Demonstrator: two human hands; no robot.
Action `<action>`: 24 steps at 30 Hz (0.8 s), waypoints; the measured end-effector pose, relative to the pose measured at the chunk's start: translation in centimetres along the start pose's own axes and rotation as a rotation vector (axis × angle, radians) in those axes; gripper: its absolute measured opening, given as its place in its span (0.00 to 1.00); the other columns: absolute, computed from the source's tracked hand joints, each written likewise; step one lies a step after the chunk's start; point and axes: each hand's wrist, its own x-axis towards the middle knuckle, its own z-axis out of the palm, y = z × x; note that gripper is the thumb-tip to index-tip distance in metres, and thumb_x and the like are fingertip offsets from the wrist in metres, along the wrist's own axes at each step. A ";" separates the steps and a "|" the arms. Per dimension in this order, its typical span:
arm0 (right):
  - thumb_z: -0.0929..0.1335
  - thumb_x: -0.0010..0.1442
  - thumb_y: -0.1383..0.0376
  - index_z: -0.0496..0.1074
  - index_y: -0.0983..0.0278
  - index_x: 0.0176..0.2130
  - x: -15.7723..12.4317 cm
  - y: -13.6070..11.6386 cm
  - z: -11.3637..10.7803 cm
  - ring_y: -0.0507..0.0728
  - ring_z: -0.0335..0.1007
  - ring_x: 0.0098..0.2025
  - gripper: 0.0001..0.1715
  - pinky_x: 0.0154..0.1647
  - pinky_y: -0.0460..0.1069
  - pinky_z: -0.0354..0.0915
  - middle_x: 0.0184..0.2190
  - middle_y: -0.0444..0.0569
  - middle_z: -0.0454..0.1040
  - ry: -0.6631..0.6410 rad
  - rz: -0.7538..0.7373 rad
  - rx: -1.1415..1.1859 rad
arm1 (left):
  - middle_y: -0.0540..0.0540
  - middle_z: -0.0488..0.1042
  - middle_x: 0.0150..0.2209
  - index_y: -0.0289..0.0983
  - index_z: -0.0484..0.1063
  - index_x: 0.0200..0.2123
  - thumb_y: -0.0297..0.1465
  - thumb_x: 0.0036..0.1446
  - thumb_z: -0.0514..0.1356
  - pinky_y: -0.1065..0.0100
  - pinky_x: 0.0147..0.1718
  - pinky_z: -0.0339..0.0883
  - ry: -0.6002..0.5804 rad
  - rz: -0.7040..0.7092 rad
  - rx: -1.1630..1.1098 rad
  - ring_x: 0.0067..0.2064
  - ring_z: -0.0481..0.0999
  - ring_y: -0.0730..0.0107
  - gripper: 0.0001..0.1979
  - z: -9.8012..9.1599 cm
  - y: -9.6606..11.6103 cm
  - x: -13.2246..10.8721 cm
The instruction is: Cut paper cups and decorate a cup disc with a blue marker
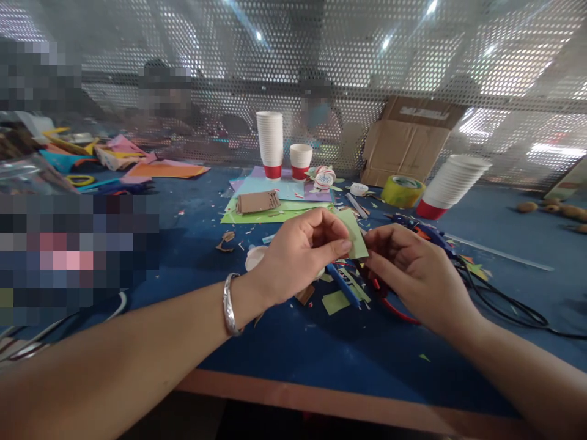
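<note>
1. Nearest us, along the bottom of the frame, runs the reddish-brown edge of the blue table point(293, 348).
2. At lower left we see a silver bracelet point(228, 304) on the wrist of the left hand point(307, 250).
3. At the centre, that hand's thumb and fingers are pinched together on a small piece of light green paper point(353, 235), which stands tilted between the two hands.
4. Right of centre, the right hand point(413, 275) has its fingers curled, thumb and fingertips at the paper's lower right edge; we cannot tell whether they clamp it or only meet it.
5. Just below the paper we find a blue stick point(343, 285) among scraps, one a green scrap point(335, 302).
6. Beyond, right of centre, a small white oval piece point(359, 189) bears dark marks too small for us to read, and a white-and-red round object point(323, 177) carries similar marks.
7. To their right sits a yellow tape roll point(402, 190), near a leaning cup stack point(454, 183).
8. Farther back, at upper right, a cardboard box point(408, 140) shows a pale strip point(424, 113) with blurred lettering we cannot make out.
</note>
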 end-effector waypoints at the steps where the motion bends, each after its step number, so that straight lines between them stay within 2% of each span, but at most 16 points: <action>1: 0.69 0.63 0.61 0.71 0.63 0.42 0.0 0.1 0.0 0.53 0.69 0.30 0.08 0.30 0.46 0.66 0.31 0.45 0.74 -0.026 0.012 0.047 | 0.51 0.73 0.32 0.35 0.69 0.34 0.27 0.55 0.67 0.73 0.37 0.70 0.021 0.011 -0.013 0.34 0.74 0.76 0.08 0.0 0.0 0.0; 6: 0.66 0.68 0.57 0.66 0.61 0.40 0.1 0.3 0.3 0.54 0.71 0.35 0.09 0.38 0.50 0.70 0.34 0.46 0.73 -0.153 0.094 0.365 | 0.51 0.73 0.32 0.36 0.70 0.34 0.28 0.54 0.68 0.73 0.37 0.70 0.100 0.058 -0.054 0.34 0.74 0.77 0.09 0.1 0.3 0.0; 9: 0.62 0.70 0.55 0.62 0.59 0.39 -0.1 0.1 0.7 0.55 0.73 0.33 0.10 0.35 0.51 0.72 0.34 0.46 0.74 -0.240 0.148 0.507 | 0.52 0.73 0.32 0.36 0.69 0.34 0.29 0.54 0.69 0.73 0.37 0.70 0.113 0.074 -0.065 0.34 0.74 0.76 0.10 0.2 0.4 -0.1; 12: 0.60 0.70 0.52 0.61 0.57 0.38 -0.2 -0.3 1.0 0.56 0.72 0.29 0.13 0.27 0.50 0.69 0.31 0.45 0.74 -0.234 0.216 0.538 | 0.52 0.73 0.32 0.36 0.69 0.34 0.29 0.54 0.69 0.75 0.36 0.70 0.110 0.088 -0.074 0.34 0.74 0.77 0.11 0.4 0.3 -0.3; 14: 0.60 0.69 0.49 0.61 0.58 0.34 -0.2 -0.5 1.2 0.54 0.68 0.23 0.18 0.21 0.49 0.63 0.27 0.44 0.71 -0.191 0.291 0.542 | 0.52 0.72 0.32 0.36 0.68 0.34 0.28 0.55 0.68 0.76 0.36 0.69 0.110 0.098 -0.079 0.34 0.73 0.78 0.10 0.6 0.3 -0.3; 16: 0.60 0.68 0.47 0.60 0.59 0.31 -0.2 -0.7 1.3 0.51 0.58 0.19 0.21 0.16 0.47 0.54 0.21 0.42 0.65 -0.160 0.362 0.598 | 0.53 0.71 0.31 0.36 0.67 0.34 0.27 0.56 0.68 0.77 0.35 0.68 0.115 0.107 -0.072 0.34 0.72 0.79 0.10 0.7 0.2 -0.4; 19: 0.63 0.67 0.47 0.59 0.60 0.29 -0.1 -0.9 1.6 0.48 0.44 0.17 0.24 0.16 0.46 0.40 0.18 0.39 0.57 -0.138 0.400 0.718 | 0.53 0.71 0.31 0.36 0.67 0.33 0.28 0.55 0.69 0.77 0.33 0.68 0.137 0.110 -0.028 0.32 0.72 0.79 0.12 0.9 0.2 -0.5; 21: 0.65 0.66 0.48 0.59 0.60 0.28 -0.2 -0.9 1.6 0.48 0.41 0.18 0.24 0.16 0.46 0.37 0.17 0.38 0.54 -0.111 0.416 0.752 | 0.53 0.72 0.30 0.36 0.67 0.33 0.29 0.54 0.70 0.78 0.32 0.67 0.189 0.099 -0.001 0.32 0.73 0.79 0.13 0.9 0.2 -0.6; 24: 0.66 0.65 0.47 0.60 0.61 0.29 -0.4 -0.6 1.6 0.47 0.39 0.18 0.24 0.17 0.46 0.36 0.17 0.37 0.52 -0.068 0.436 0.737 | 0.54 0.76 0.28 0.38 0.65 0.40 0.27 0.54 0.69 0.78 0.29 0.68 0.294 0.079 -0.051 0.30 0.76 0.78 0.16 0.6 0.1 -0.5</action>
